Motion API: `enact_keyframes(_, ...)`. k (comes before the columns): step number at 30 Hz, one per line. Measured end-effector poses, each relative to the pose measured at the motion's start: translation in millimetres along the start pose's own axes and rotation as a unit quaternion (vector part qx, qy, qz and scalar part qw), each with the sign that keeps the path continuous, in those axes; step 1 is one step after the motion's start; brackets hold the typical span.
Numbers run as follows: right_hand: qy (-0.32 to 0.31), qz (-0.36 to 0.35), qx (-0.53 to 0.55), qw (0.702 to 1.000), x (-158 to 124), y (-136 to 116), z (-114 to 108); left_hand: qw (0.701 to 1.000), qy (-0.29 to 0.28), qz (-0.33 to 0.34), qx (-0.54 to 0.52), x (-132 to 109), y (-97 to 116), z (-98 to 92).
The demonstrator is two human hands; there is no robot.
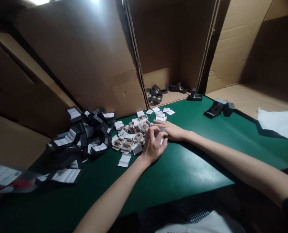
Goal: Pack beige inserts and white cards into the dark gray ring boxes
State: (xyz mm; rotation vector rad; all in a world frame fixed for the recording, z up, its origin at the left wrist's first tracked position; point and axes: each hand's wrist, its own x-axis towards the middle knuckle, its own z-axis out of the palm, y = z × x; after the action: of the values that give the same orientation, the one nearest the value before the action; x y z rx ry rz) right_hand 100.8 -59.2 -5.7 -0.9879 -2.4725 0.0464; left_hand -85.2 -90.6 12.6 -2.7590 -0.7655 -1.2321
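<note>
My left hand point(153, 145) is in the middle of the view, its fingers bent and the thumb drawn in toward them. A small pale piece point(161, 141) shows at its fingertips; what it is I cannot make out. Just behind it, my right hand point(171, 130) lies low with fingers stretched left, its thumb side partly covered by the left hand. Both hands are at the right edge of a heap of small folded white and brown card inserts point(129, 136). One loose white insert point(124, 160) lies in front of the heap.
Open black jewellery-type boxes with white linings point(95, 145) are piled at the left. More black boxes stand at the back point(156, 90) and right point(215, 108) of the green table point(182, 174). Cardboard walls point(85, 58) rise behind. A white sheet point(280, 123) lies far right, a plastic bag point(10, 178) far left.
</note>
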Motion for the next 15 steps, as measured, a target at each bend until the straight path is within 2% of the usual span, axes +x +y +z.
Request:
enact_keyframes(2,-0.017,-0.006,0.01,1.0,0,1,3,0.999,0.037,-0.03,-0.013,0,-2,1.4)
enact_keyframes(4,-0.007,0.0,0.012,1.0,0,1,4,0.997,0.044,-0.056,-0.039,2,-6,1.9)
enact_keyframes(10,0.058,0.014,-0.017,0.998,1,-2,2,0.984,-0.009,-0.091,-0.151,9,-15,1.2)
enact_keyframes(15,0.093,0.079,-0.047,0.991,0,0,6,0.977,-0.006,-0.112,-0.179,9,-21,-0.8)
